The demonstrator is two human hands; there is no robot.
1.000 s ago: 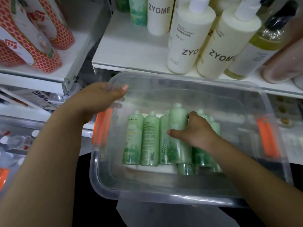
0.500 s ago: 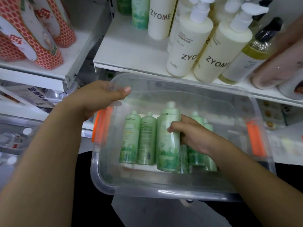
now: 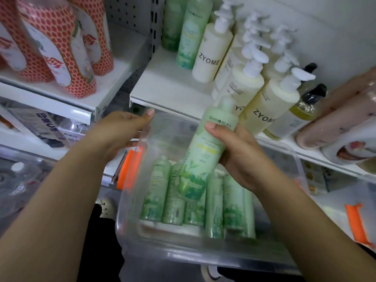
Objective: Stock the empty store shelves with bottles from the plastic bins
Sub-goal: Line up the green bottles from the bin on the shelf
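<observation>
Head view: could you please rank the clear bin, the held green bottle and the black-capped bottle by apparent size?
1. clear bin
2. green bottle, nearer the camera in the right hand
3. black-capped bottle

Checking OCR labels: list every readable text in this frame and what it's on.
"SHIROIRUKA": green bottle in the right hand.
"ZYOME": cream bottle at the back.
"ZYOME": front pump bottle.
"YO", rest hidden: pump bottle behind the green bottle.
Too blurred: small print, red packs, bottles in the bin.
</observation>
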